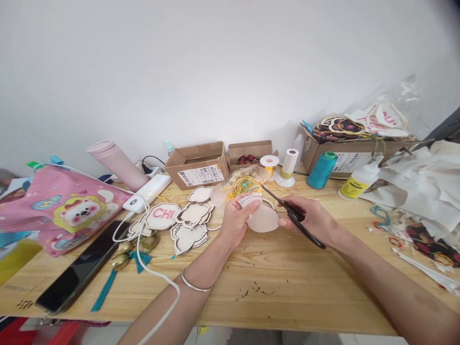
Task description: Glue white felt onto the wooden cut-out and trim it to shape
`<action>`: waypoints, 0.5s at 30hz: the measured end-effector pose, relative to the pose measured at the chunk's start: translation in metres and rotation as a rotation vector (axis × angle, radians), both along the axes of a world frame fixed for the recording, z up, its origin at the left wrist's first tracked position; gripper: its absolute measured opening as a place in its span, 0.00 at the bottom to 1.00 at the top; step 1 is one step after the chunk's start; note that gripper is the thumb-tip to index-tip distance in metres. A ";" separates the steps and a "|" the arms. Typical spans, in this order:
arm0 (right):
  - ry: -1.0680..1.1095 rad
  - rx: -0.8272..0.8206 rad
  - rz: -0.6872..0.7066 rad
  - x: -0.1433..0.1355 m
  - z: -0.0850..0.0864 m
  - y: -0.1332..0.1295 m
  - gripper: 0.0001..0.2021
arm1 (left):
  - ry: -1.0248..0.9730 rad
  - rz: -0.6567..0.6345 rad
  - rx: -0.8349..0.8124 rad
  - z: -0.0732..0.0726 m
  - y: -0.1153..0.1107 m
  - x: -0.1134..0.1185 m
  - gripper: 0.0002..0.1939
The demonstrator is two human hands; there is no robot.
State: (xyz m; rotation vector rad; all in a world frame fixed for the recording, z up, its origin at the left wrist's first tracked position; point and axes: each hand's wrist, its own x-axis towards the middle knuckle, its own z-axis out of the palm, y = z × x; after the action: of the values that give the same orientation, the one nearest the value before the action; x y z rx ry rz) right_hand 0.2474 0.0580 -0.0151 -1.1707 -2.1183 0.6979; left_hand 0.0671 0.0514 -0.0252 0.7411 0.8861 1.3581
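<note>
Near the middle of the wooden table, my left hand (237, 218) pinches a pale cut-out piece (264, 221) with a rounded edge, its thumb on top. A layered, scalloped edge shows behind it. My right hand (311, 215) grips black scissors (296, 218), whose blades point up and left, close to the piece's upper edge. Whether the blades touch it I cannot tell. Left of my left hand lie several cloud-shaped cut-outs (190, 237), one a white plaque (163, 216) with pink "CHI" lettering.
Behind my hands are tangled yellow cord (244, 186), an open cardboard box (197, 165), thread spools (288, 167) and a teal thread cone (322, 170). A glue bottle (359, 182) and fabric scraps (427, 177) lie right. A phone (77, 268), power bank (147, 193) and white cable (161, 275) lie left.
</note>
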 end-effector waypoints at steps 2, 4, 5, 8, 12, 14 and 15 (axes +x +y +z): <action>-0.106 0.145 -0.061 -0.001 -0.001 -0.001 0.20 | -0.017 0.001 0.003 -0.001 0.000 0.000 0.14; -0.169 0.247 -0.088 -0.002 -0.003 -0.001 0.21 | -0.030 -0.006 0.006 -0.001 0.000 0.001 0.14; -0.189 0.278 -0.093 -0.003 -0.003 -0.002 0.21 | -0.032 -0.010 0.007 -0.002 0.000 0.001 0.15; -0.237 0.327 -0.102 -0.004 -0.004 -0.003 0.21 | -0.032 -0.011 0.016 -0.003 0.000 0.002 0.14; -0.274 0.394 -0.138 -0.006 -0.005 -0.005 0.23 | -0.040 0.022 0.016 -0.004 -0.001 0.003 0.14; -0.281 0.432 -0.153 -0.007 -0.006 -0.005 0.23 | -0.032 0.036 0.010 -0.003 -0.002 0.004 0.14; -0.283 0.448 -0.159 -0.007 -0.007 -0.006 0.24 | -0.025 0.038 0.008 -0.003 -0.002 0.005 0.14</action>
State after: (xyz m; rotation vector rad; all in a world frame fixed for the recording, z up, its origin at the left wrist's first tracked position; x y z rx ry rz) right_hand 0.2404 0.0523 -0.0218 -1.2138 -2.2184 -0.0247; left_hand 0.0716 0.0495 -0.0279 0.7150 0.8797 1.4020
